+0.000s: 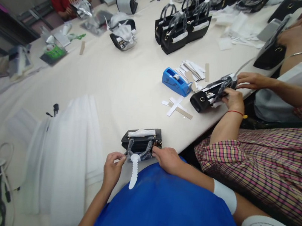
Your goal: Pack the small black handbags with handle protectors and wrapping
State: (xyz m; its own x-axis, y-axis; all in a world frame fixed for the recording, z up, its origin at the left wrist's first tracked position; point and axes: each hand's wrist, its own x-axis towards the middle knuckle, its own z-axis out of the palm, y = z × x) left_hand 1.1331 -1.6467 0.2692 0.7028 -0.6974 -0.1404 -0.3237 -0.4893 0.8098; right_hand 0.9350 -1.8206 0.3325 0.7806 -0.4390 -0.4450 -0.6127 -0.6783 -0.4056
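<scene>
A small black handbag (140, 144) lies at the table's near edge in front of me. Its wrapped handles point toward me, and a white notched strap tag (134, 171) hangs from them. My left hand (112, 169) is closed in a pinch at the bag's left near corner. On the other side, my right hand (168, 159) grips the bag's right end, thumb and fingers closed on it; part of its fingers is hidden behind the bag. A white wrapped strip (142, 133) lies along the bag's far side.
Long white foam sheets (70, 161) are stacked at my left. Beyond the bag are paper strips (177, 107) and a blue tape dispenser (176, 82). A co-worker in a checked shirt handles another black bag (203, 98) at right. Several finished-looking handbags (176, 36) stand farther back.
</scene>
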